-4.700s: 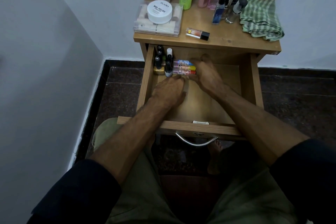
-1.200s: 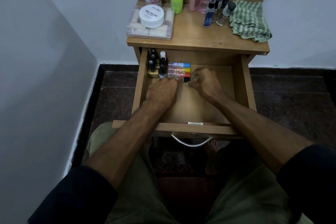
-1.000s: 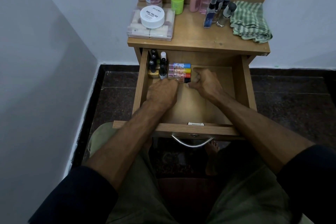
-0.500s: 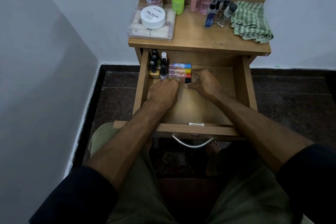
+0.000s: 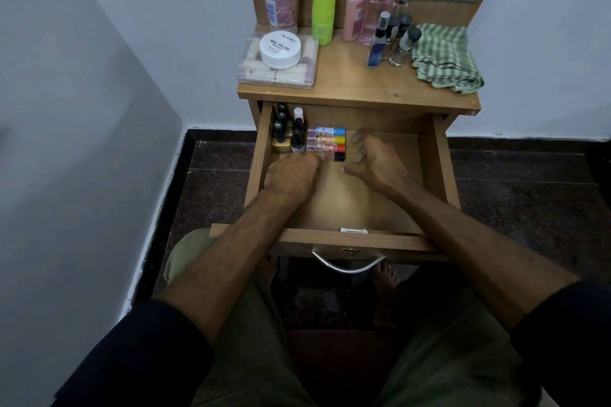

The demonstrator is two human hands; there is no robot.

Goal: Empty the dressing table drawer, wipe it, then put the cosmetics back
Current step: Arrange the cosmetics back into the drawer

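The wooden drawer (image 5: 439, 175) stands pulled out. In its back left corner are several upright nail polish bottles (image 5: 286, 132). Beside them lies a row of lip tubes (image 5: 325, 139) with coloured caps. The nearest tube has a black cap (image 5: 339, 157). My left hand (image 5: 292, 177) is curled over that tube's left end, fingertips hidden. My right hand (image 5: 380, 163) hovers just right of the caps, fingers loosely curled, holding nothing. The drawer floor near me is bare wood.
On the tabletop (image 5: 357, 89) sit a clear box (image 5: 274, 76) with a white jar (image 5: 280, 49) on it, a green bottle (image 5: 323, 10), pink bottles, small perfume bottles (image 5: 393, 40) and a folded green checked cloth (image 5: 444, 58). A wall is close on the left.
The tube from the tabletop now lies in the drawer as the nearest in the row. My right hand has let go of its cap end and drawn slightly right. My left hand stays put.
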